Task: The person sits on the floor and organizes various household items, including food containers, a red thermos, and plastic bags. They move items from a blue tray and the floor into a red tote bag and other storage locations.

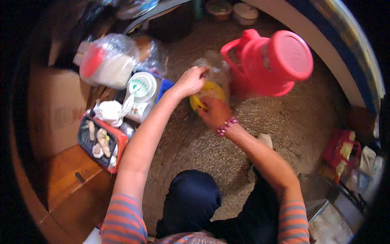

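A yellow, round container [210, 88] is low in front of me, near the middle of the view. My left hand [194, 80] is at its upper left rim, beside a clear plastic bag [214, 62]; the fingers are bent, and whether they pinch the bag cannot be told. My right hand [215, 113], with a beaded bracelet [228, 126] at the wrist, reaches over the container's near side. Its fingers are blurred, and their grip is unclear. A large pink plastic jug or vacuum flask [268, 62] stands just right of the container.
Left are plastic-bagged goods [109, 61], a white-lidded tub [141, 87], a white bag [109, 113] and a red-rimmed black tray [100, 143] with ginger-like roots, near a cardboard box [65, 109]. A red basket [341, 151] is at right. Two small tubs [245, 13] are at the far edge.
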`<state>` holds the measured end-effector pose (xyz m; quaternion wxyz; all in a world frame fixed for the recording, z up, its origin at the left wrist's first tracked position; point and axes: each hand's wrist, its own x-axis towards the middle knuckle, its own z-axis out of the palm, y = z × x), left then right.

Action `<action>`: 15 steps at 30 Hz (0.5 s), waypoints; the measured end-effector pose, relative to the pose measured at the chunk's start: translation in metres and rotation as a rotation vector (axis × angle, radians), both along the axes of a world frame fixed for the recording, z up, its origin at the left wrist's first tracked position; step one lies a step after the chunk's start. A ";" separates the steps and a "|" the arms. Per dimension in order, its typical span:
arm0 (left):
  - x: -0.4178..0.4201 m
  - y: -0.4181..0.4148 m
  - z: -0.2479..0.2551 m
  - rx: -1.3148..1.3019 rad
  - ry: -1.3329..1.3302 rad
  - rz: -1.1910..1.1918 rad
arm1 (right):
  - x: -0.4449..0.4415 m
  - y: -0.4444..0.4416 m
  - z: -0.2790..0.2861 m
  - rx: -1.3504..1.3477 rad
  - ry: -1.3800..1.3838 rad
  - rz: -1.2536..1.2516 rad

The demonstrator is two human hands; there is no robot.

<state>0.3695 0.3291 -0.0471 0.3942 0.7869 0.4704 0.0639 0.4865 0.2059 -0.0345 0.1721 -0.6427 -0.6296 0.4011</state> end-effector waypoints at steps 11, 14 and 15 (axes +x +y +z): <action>0.040 0.005 -0.168 0.190 -0.019 -0.248 | 0.157 -0.122 0.092 0.051 0.070 -0.193; 0.102 -0.043 -0.159 0.189 0.126 -0.339 | 0.217 -0.201 0.118 -0.038 0.038 -0.309; 0.107 -0.052 -0.150 0.153 0.178 -0.337 | 0.235 -0.224 0.134 -0.027 0.035 -0.332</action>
